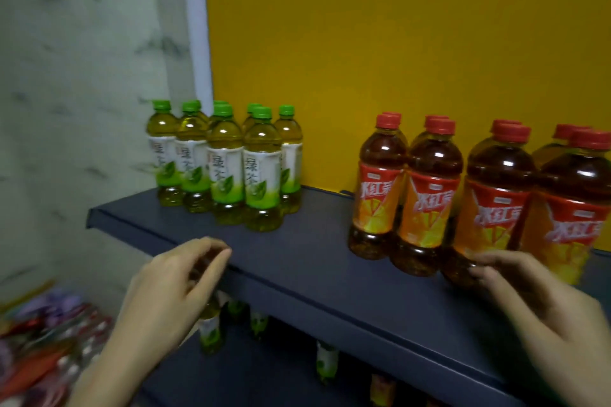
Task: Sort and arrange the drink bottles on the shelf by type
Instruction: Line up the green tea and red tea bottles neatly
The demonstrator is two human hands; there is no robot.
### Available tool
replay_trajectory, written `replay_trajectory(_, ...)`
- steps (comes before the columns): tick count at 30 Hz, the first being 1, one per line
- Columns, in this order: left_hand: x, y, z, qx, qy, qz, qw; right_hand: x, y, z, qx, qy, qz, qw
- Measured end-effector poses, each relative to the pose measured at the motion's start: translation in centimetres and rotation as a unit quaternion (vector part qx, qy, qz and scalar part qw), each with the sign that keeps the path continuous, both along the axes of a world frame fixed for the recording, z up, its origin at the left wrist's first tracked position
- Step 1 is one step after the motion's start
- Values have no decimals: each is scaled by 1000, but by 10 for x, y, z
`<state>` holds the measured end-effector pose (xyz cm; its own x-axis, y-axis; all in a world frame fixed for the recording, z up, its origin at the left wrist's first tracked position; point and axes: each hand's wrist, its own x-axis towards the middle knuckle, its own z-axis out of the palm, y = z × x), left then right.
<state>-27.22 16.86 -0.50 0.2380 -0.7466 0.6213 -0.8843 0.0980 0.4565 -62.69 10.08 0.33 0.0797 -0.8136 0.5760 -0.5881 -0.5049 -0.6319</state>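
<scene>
On the dark blue upper shelf (297, 261), several green tea bottles (228, 162) with green caps stand grouped at the back left. Several red-capped iced black tea bottles (429, 195) stand in rows at the right. My left hand (172, 291) is at the shelf's front edge, with its fingers pinched around the top of one green tea bottle (211, 324) that hangs in front of the lower shelf. My right hand (542, 307) reaches toward the base of a front iced black tea bottle (489, 208). Its fingers are spread, and the tips are at the bottle.
On the lower shelf (251, 373), more green tea bottles (325, 360) and other bottles show partly under the upper shelf. A yellow back panel (396, 59) stands behind the bottles, and a marbled wall (76, 76) is on the left. Colourful packets (43, 340) lie at the lower left.
</scene>
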Motion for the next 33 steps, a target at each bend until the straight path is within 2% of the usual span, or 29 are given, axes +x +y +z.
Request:
replay_trajectory(5, 39, 55, -19, -6, -13, 102, 995, 76, 2, -1, 4, 16, 108, 994)
replay_trajectory(14, 134, 104, -35, -14, -28, 189, 981, 189, 9, -25, 30, 36, 122, 991)
replay_trajectory(19, 205, 106, -40, -45, -24, 153, 987, 244, 25, -32, 17, 36, 82, 996)
replay_trajectory(24, 252, 93, -36, -26, -18, 97, 995, 284, 33, -30, -13, 30, 26, 999)
replay_trajectory(33, 275, 18, -27, -15, 26, 2, 1000, 292, 15, -14, -15, 20, -48, 999)
